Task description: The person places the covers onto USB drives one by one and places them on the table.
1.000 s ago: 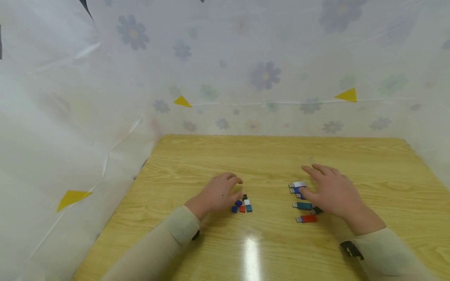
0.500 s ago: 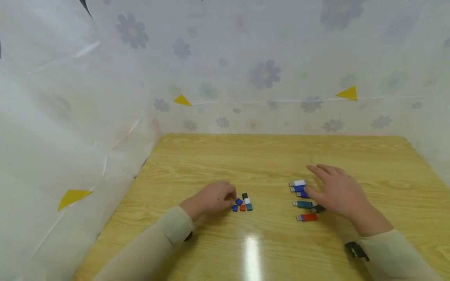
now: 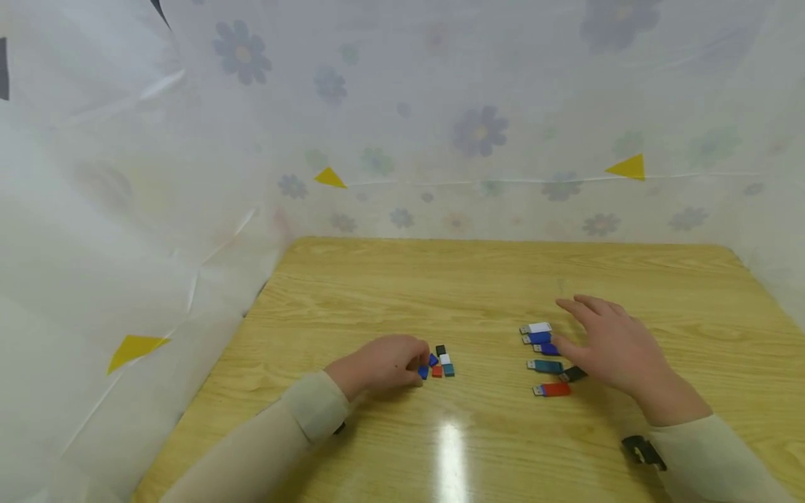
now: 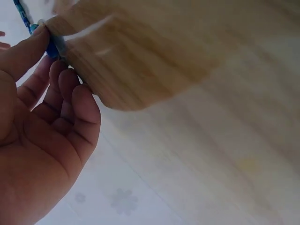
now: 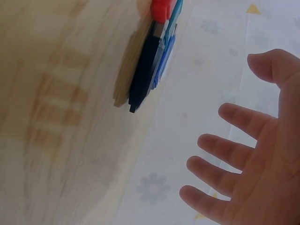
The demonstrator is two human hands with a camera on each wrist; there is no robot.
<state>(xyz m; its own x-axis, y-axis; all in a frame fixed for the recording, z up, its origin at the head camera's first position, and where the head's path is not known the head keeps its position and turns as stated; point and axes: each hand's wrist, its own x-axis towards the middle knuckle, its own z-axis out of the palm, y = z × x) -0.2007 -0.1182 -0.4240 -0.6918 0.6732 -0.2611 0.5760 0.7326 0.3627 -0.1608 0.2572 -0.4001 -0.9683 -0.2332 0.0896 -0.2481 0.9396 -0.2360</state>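
My left hand (image 3: 381, 363) is low over the table at the left of a small cluster of USB stick caps. Its thumb and index finger pinch at a blue cap (image 4: 52, 49), which lies on the table; the fingertips partly hide it. Close beside are another blue cap (image 3: 433, 360), a black cap (image 3: 441, 349), a white cap (image 3: 445, 359), a red cap (image 3: 437, 372) and a teal cap (image 3: 449, 370). My right hand (image 3: 619, 349) hovers with spread fingers, holding nothing, at the right of several uncapped USB sticks, among them a black stick (image 5: 145, 70) and a red stick (image 3: 553, 390).
The sticks lie in a loose column, with a white stick (image 3: 538, 327) farthest back and a teal stick (image 3: 546, 366) midway. They rest on a wood-grain table (image 3: 490, 279). A flowered plastic sheet (image 3: 402, 126) hangs behind the table and at its left.
My left hand has come down to the table, and its thumb and index finger have closed in on the blue cap. My right hand has drifted slightly right, uncovering more of the sticks.
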